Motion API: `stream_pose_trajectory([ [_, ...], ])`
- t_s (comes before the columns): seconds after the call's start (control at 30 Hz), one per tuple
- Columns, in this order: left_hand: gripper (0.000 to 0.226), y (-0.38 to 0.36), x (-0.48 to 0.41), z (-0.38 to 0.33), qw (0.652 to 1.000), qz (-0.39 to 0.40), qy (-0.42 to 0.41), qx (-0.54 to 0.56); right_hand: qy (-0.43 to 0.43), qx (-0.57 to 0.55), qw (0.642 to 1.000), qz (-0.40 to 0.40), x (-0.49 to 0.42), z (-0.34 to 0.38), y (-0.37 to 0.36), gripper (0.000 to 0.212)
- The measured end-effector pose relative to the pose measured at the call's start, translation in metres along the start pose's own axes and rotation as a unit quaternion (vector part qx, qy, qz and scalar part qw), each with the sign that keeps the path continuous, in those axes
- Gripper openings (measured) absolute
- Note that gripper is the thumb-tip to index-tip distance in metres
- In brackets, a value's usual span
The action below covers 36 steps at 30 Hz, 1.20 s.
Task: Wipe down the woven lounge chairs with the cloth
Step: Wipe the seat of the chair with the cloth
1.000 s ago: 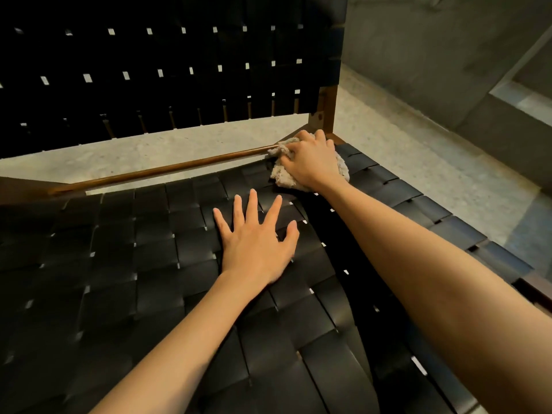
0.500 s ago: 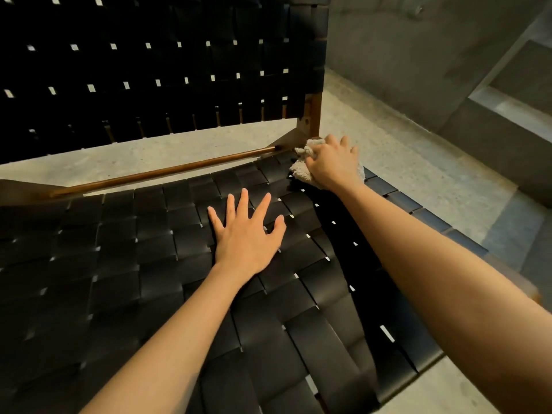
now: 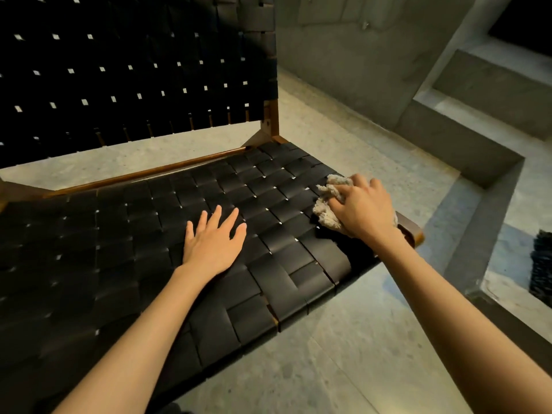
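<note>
A lounge chair with a black woven seat point(image 3: 119, 249) and a black woven backrest point(image 3: 134, 70) on a brown wooden frame fills the left and middle of the view. My left hand point(image 3: 213, 242) lies flat on the seat's middle, fingers spread, holding nothing. My right hand point(image 3: 366, 209) is closed on a crumpled beige cloth point(image 3: 327, 204) and presses it onto the seat's right edge, close to the wooden front corner point(image 3: 413, 233). Most of the cloth sticks out to the left of my fingers.
Pale concrete floor point(image 3: 343, 354) surrounds the chair. Grey concrete steps point(image 3: 466, 130) and a wall rise at the right and back. A dark fringed mat point(image 3: 542, 264) lies at the far right edge.
My right hand has dragged the cloth from the seat's back right corner forward along the right edge. My left hand has stayed flat on the seat. The view has pulled back.
</note>
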<state>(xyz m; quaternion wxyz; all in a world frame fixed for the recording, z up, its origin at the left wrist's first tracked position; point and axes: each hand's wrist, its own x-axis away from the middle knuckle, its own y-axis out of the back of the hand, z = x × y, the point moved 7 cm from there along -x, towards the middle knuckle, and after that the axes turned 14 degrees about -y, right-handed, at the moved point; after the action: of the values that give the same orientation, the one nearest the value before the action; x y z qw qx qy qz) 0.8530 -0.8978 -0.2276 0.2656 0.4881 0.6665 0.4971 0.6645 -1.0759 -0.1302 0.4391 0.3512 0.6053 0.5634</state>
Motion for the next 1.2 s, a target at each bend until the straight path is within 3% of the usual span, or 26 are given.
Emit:
stream_pose_trajectory([
  [0.23,0.052,0.011,0.042,-0.009,0.999,-0.004,-0.032,0.012,0.006,-0.065,0.998,-0.026,0.045,-0.022,0.011,0.031],
  [0.43,0.049,0.024,0.07,-0.007,0.999,-0.036,-0.019,-0.002,0.177,-0.147,0.972,0.038,0.102,0.062,0.0,0.03],
  [0.53,0.048,0.024,0.078,-0.001,0.999,-0.045,0.005,-0.006,0.217,-0.145,0.964,0.052,0.107,0.07,-0.005,0.035],
  [0.6,0.048,0.024,0.079,0.002,0.999,-0.048,0.008,-0.007,0.201,-0.128,0.971,0.033,0.086,0.049,-0.003,0.033],
  [0.73,0.049,0.022,0.078,0.005,0.999,-0.048,0.001,-0.005,0.056,-0.078,0.995,-0.016,0.016,-0.01,0.004,0.033],
  [0.83,0.048,0.023,0.078,0.005,0.998,-0.056,0.001,-0.002,-0.008,-0.104,0.994,-0.024,0.008,-0.002,0.002,0.032],
  [1.03,0.046,0.029,0.076,0.009,0.998,-0.056,-0.014,0.023,0.179,-0.153,0.971,0.027,0.087,0.101,-0.025,0.039],
  [1.13,0.049,0.028,0.077,0.012,0.998,-0.051,-0.003,0.024,0.236,-0.14,0.961,0.03,0.092,0.11,-0.026,0.045],
  [1.2,0.049,0.026,0.077,0.012,0.999,-0.043,0.002,0.016,0.226,-0.101,0.969,0.01,0.066,0.092,-0.025,0.047],
])
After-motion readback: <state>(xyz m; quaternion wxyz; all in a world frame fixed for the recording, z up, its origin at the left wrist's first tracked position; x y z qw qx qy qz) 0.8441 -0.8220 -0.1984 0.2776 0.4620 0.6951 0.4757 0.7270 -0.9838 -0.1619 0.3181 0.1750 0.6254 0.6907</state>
